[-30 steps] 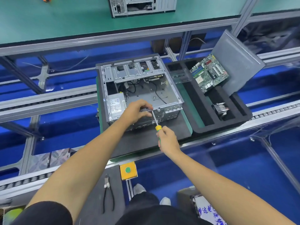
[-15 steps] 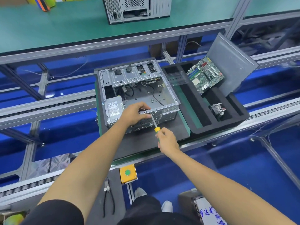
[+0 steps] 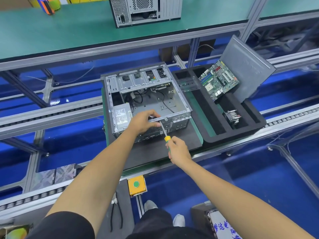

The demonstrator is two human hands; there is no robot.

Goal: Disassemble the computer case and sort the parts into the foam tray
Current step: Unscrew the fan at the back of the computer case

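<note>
Computer case (image 3: 146,99): left hand (image 3: 142,121) grips rim; right hand (image 3: 178,150) grips screwdriver (image 3: 164,133).

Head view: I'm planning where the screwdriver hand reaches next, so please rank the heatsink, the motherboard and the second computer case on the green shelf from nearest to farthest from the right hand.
Measured from the right hand, which grips the screwdriver:
1. Heatsink, to its right, in a near slot of the foam tray.
2. Motherboard, farther back and right, propped at the tray's far end.
3. Second computer case, on the green shelf beyond.
</note>
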